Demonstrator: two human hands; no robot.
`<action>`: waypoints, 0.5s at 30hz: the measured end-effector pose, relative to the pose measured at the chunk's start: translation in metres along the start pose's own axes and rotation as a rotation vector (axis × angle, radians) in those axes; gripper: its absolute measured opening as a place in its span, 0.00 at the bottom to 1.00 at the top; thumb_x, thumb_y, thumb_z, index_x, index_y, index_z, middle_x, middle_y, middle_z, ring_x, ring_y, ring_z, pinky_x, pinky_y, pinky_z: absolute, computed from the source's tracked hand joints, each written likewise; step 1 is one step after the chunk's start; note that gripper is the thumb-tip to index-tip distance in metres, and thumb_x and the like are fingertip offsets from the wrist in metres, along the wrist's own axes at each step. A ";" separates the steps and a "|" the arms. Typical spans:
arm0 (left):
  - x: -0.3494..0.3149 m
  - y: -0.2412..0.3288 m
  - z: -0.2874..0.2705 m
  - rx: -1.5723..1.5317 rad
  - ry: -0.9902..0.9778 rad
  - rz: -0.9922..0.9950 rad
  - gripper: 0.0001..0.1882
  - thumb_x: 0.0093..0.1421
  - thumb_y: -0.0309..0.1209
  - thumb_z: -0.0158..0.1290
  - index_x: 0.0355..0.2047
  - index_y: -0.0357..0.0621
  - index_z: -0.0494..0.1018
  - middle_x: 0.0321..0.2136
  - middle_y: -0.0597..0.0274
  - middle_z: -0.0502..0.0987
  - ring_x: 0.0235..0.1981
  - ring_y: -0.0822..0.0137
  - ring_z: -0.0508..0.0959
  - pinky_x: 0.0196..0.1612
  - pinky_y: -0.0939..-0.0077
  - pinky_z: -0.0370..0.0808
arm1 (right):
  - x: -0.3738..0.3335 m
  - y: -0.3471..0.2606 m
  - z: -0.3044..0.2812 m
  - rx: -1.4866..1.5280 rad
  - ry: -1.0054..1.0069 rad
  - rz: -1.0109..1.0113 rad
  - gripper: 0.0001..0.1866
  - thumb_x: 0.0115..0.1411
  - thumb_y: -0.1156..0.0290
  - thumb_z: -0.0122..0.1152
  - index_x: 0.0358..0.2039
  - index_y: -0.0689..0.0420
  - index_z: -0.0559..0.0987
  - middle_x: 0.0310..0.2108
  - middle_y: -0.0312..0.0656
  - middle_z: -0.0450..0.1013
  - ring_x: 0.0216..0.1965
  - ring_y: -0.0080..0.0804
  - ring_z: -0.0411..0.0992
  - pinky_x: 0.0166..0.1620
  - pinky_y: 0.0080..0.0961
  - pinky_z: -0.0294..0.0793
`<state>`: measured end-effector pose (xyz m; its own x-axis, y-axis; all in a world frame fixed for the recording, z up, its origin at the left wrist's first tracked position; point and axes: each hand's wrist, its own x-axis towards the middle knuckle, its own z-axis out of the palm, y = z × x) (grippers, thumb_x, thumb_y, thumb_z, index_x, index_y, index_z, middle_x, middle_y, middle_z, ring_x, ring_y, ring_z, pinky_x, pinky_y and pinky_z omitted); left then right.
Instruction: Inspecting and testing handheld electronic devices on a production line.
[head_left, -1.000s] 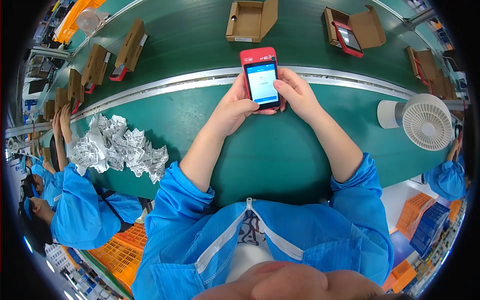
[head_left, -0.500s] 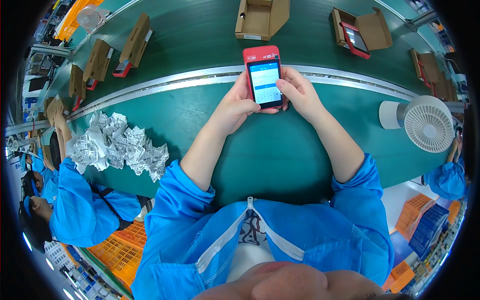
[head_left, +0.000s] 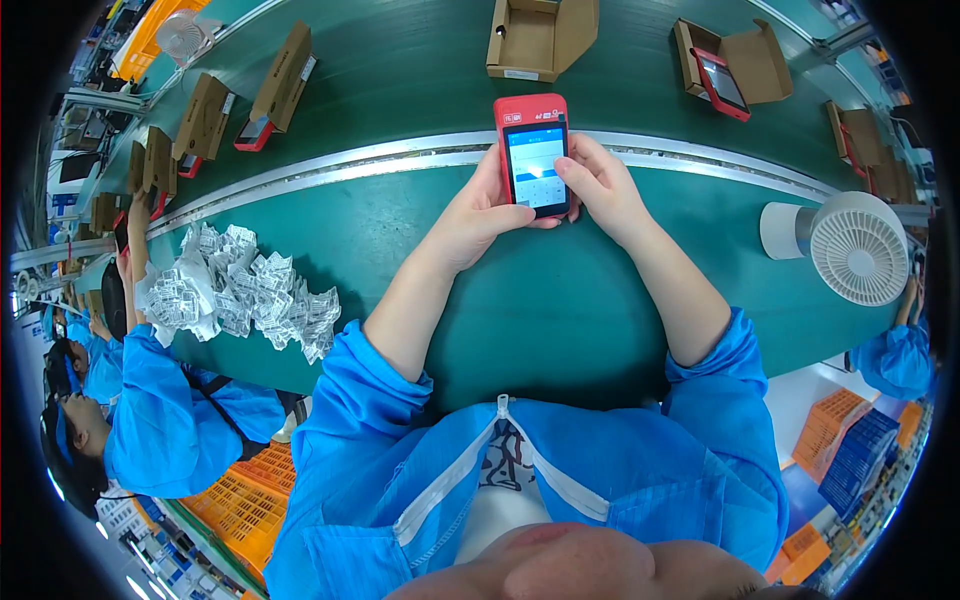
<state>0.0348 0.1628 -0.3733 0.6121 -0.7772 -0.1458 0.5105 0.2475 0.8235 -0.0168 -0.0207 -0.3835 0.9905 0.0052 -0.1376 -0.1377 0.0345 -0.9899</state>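
Between both hands I hold a red handheld payment terminal (head_left: 532,108), its lit touchscreen facing me. My left hand (head_left: 485,208) wraps the left side, and its thumb lies over the lower left of the screen. On the other side my right hand (head_left: 598,185) grips the terminal's right edge, with the thumb at the screen's right border. The fingers behind the device are mostly hidden. Beyond it, an open cardboard box (head_left: 523,45) lies on the green conveyor belt (head_left: 400,75).
Crumpled printed paper (head_left: 240,290) is heaped at the left on the green table (head_left: 560,310). A white fan (head_left: 850,245) stands at the right. More boxes with red terminals (head_left: 722,85) line the belt. At the left, a co-worker in blue (head_left: 185,410) reaches toward the belt.
The boxes on the belt have shifted slightly right. My left thumb has slid a little right across the screen's lower edge. The left co-worker now holds a red terminal.
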 end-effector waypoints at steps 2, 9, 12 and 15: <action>0.000 -0.003 -0.003 -0.005 -0.015 0.004 0.44 0.51 0.14 0.47 0.66 0.47 0.43 0.57 0.53 0.63 0.53 0.57 0.72 0.49 0.64 0.77 | 0.001 0.000 0.002 -0.024 0.012 0.011 0.22 0.64 0.58 0.52 0.51 0.61 0.69 0.36 0.38 0.74 0.26 0.17 0.70 0.23 0.13 0.67; 0.000 -0.003 -0.003 -0.007 0.016 -0.010 0.43 0.51 0.14 0.46 0.66 0.46 0.42 0.57 0.53 0.63 0.53 0.57 0.73 0.50 0.63 0.77 | 0.001 -0.001 0.002 -0.045 0.038 -0.007 0.22 0.64 0.55 0.51 0.49 0.60 0.71 0.32 0.37 0.74 0.26 0.18 0.70 0.23 0.14 0.68; 0.000 -0.004 -0.005 -0.001 -0.010 0.009 0.43 0.51 0.14 0.46 0.66 0.46 0.43 0.57 0.53 0.63 0.53 0.56 0.72 0.50 0.63 0.77 | 0.001 0.000 0.003 -0.040 0.034 -0.008 0.22 0.64 0.55 0.51 0.49 0.61 0.71 0.32 0.38 0.73 0.26 0.18 0.70 0.23 0.14 0.68; 0.000 -0.004 -0.004 0.003 0.008 0.003 0.42 0.51 0.14 0.45 0.66 0.46 0.43 0.57 0.53 0.63 0.54 0.56 0.72 0.50 0.63 0.77 | 0.001 0.000 0.003 -0.040 0.029 -0.007 0.22 0.64 0.55 0.51 0.49 0.61 0.71 0.32 0.38 0.73 0.26 0.18 0.70 0.23 0.14 0.68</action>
<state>0.0351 0.1636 -0.3785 0.6181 -0.7721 -0.1474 0.5069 0.2482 0.8255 -0.0157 -0.0177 -0.3834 0.9911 -0.0240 -0.1312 -0.1314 -0.0058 -0.9913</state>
